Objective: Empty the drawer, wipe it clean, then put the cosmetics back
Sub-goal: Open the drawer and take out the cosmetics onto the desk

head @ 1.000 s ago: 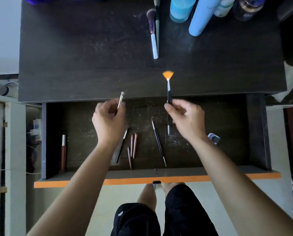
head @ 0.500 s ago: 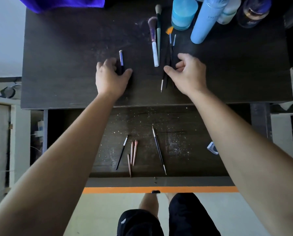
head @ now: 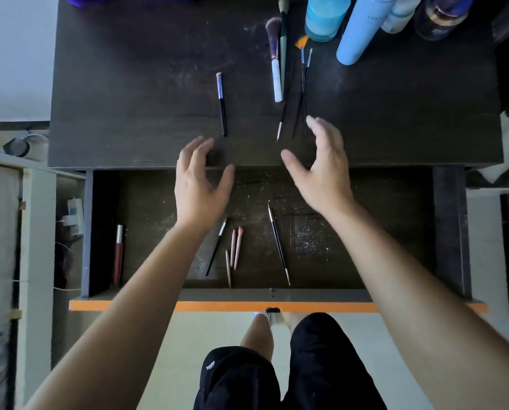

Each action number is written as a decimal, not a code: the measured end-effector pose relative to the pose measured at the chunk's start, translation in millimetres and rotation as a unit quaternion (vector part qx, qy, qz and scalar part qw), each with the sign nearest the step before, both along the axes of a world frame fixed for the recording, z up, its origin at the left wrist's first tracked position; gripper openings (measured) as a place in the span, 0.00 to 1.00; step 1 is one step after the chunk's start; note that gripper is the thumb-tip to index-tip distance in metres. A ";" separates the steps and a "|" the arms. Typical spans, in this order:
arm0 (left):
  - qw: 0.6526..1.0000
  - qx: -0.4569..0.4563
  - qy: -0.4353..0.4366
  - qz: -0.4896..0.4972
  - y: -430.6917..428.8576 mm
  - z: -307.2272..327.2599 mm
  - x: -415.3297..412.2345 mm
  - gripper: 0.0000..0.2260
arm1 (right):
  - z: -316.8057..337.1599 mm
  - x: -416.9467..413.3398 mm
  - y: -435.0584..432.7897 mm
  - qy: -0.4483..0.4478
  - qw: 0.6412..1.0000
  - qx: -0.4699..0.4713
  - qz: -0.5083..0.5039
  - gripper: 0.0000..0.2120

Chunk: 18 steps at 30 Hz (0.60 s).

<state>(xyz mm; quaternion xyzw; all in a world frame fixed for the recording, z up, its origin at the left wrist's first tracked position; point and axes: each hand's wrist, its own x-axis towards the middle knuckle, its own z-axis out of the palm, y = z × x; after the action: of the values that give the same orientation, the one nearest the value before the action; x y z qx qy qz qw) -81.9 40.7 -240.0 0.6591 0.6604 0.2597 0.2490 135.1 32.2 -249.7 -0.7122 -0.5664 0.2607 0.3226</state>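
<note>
Both hands are empty, fingers spread and loosely bent; left hand (head: 201, 184) and right hand (head: 321, 170) are held over the back edge of the drawer (head: 247, 306), nothing touched. Still in the drawer: a thin silver-tipped brush (head: 216, 248), three pink pencils (head: 235, 250) just beside it, a long black liner brush (head: 278, 244) to their right, and a lip gloss tube (head: 118, 253) against the left wall; glitter dust (head: 309, 238) is scattered over the floor.

Handling, as judged: all items are light, stiff and thin; rolling is likely on the flat floor; each is best pinched at mid-shaft, away from bristles and pencil points; the pencils can probably be gathered in one pinch; the gloss tube looks smooth, so a fuller wrap is advised.

Against half a second ago: both hands were pressed on the desk top (head: 129, 99) setting brushes down; now they are released and drawn back toward the drawer. The blue-ferruled brush (head: 221, 105) and the fan brush bundle (head: 302, 84) are left lying on the desk top; the drawer contents are unmoved.
</note>
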 end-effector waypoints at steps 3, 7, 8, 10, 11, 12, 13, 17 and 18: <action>0.999 -0.024 0.027 0.035 -53.3 -15.1 -21.1 0.21 | -6.1 -19.1 -54.3 -0.013 0.999 0.040 -0.001 0.26; 0.979 -0.187 0.065 0.054 -98.2 -42.0 -41.4 0.20 | -27.4 -39.7 -108.7 -0.030 0.997 -0.071 0.013 0.26; 0.972 -0.217 0.079 0.049 -104.2 -47.6 -43.8 0.19 | -32.7 -43.5 -117.6 -0.032 0.991 -0.131 0.019 0.28; 0.961 -0.250 0.110 0.040 -111.3 -55.5 -44.9 0.18 | -44.0 -48.6 -131.1 -0.059 0.973 -0.223 0.020 0.29; 0.958 -0.257 0.121 0.042 -112.6 -57.8 -44.4 0.17 | -48.4 -50.6 -135.6 -0.079 0.965 -0.248 0.017 0.28; 0.956 -0.260 0.127 0.050 -112.5 -59.8 -43.3 0.16 | -51.2 -52.4 -138.2 -0.098 0.960 -0.263 0.012 0.26; 0.955 -0.260 0.131 0.058 -111.8 -61.4 -42.0 0.15 | -53.4 -53.9 -139.9 -0.113 0.956 -0.272 0.005 0.24; 0.953 -0.261 0.127 0.085 -107.7 -62.8 -34.8 0.09 | -57.7 -57.8 -139.3 -0.141 0.946 -0.291 -0.012 0.13; 0.954 -0.260 0.123 0.089 -107.5 -62.9 -33.6 0.09 | -57.7 -57.8 -137.8 -0.136 0.945 -0.297 -0.013 0.12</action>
<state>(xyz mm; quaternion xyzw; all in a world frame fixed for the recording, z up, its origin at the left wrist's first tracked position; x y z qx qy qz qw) -115.5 -66.8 -302.8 0.5373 0.7863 0.0173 0.3047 77.3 -105.6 -307.4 -0.8113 -0.4928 0.3138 0.0201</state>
